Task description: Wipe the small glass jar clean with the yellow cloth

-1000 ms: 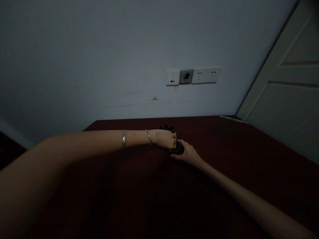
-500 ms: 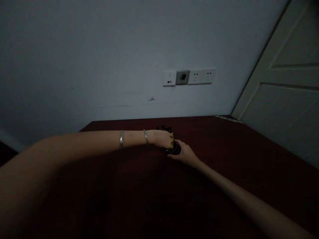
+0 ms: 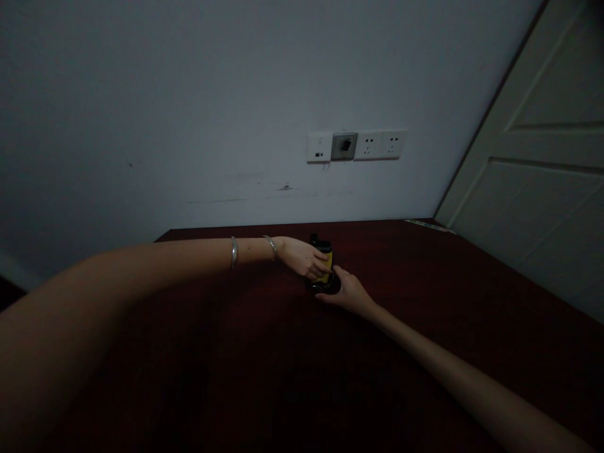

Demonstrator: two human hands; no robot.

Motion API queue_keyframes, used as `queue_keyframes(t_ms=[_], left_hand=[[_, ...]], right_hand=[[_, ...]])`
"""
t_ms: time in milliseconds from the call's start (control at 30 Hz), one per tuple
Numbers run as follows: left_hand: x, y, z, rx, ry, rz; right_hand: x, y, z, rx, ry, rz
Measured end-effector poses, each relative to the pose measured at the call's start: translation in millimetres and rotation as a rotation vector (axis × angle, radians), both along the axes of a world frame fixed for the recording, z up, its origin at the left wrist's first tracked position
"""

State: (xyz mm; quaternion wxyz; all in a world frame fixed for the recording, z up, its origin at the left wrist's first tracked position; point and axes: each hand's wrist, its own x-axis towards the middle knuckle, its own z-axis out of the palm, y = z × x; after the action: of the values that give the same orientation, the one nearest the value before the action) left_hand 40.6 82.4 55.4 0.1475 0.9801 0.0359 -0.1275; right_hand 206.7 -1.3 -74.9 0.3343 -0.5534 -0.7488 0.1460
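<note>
A small black object with a yellow band stands on the dark red tabletop; its exact kind is too dark to make out. My left hand reaches in from the left, its fingers bent over the yellow band. Lower down, the object has a dark rounded base. Around the right side of that base curves my right hand, thumb in front and fingers behind. Part of the object is hidden by my left fingers. Two silver bracelets circle my left forearm and wrist.
Behind the dark red tabletop rises a pale wall with a row of sockets and a switch. A panelled white door stands at the right. A thin pale strip lies near the table's back right corner.
My left hand has turned and loosened from a tight fist, its fingers now lying over the yellow band, more of which shows. My right hand keeps its place at the base.
</note>
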Motion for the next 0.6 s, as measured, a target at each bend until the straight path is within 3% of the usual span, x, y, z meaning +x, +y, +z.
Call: queue_keyframes(t_ms=[100, 167, 367, 600], left_hand=[[-4, 0, -5.8, 0.113, -0.095, -0.177], [-4, -1, -10.9, 0.206, -0.132, -0.228], [0, -15, -17.8, 0.323, -0.137, -0.116], [4, -27, -7.6, 0.319, -0.043, 0.006]], right_hand=[[0, -1, 1.2, 0.001, 0.004, 0.004], [0, -1, 0.9, 0.003, 0.008, 0.012], [1, -1, -0.3, -0.001, 0.011, 0.010], [0, -3, 0.6, 0.006, -0.020, 0.014]])
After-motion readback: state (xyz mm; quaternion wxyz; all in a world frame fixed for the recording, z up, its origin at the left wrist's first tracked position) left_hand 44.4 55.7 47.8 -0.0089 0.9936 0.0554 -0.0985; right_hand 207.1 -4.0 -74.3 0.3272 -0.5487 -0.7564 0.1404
